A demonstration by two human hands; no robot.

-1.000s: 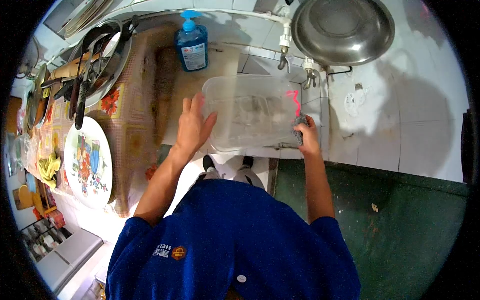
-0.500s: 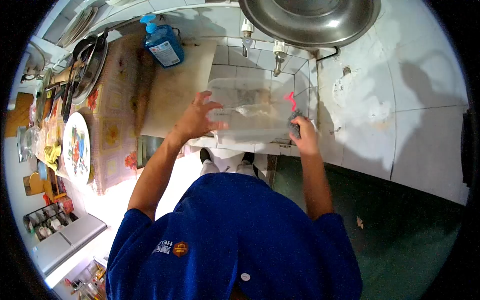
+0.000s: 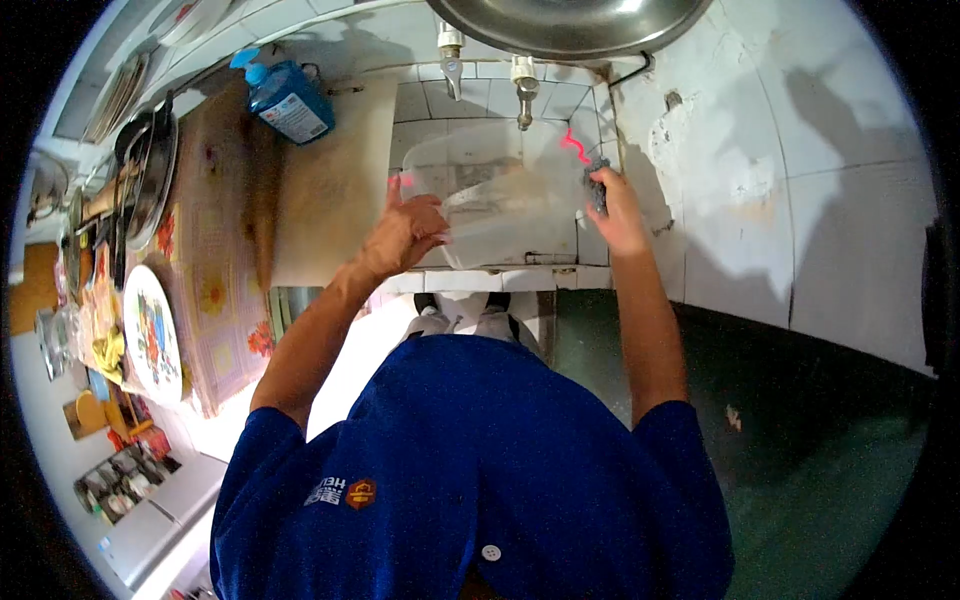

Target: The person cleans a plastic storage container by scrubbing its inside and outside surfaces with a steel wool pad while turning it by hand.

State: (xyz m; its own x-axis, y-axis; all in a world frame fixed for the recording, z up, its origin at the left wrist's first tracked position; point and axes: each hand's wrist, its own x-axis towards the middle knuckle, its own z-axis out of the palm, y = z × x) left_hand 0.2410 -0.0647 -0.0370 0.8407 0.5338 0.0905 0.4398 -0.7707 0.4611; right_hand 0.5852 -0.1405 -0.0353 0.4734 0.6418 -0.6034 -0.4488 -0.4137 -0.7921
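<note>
A clear plastic container point(image 3: 500, 190) with a pink mark near its right side is held over the tiled sink point(image 3: 585, 258). At its left edge, my left hand point(image 3: 405, 228) grips the rim, fingers bent round it. My right hand point(image 3: 622, 208) pinches a grey scouring pad point(image 3: 598, 188) beside the container's right end. Two taps, one on the left point(image 3: 453, 75) and one on the right point(image 3: 524, 92), stick out from the wall behind the container.
A blue soap bottle point(image 3: 290, 102) stands on a board point(image 3: 335, 190) left of the sink. A metal pan point(image 3: 580, 25) hangs above the taps. Further left, a patterned cloth point(image 3: 215, 260) lies under a floral plate point(image 3: 153, 335) and utensils.
The view has shifted, so the taps and bottle appear further left. My left hand has shifted its hold on the container's left side. The right hand with the pad has moved up.
</note>
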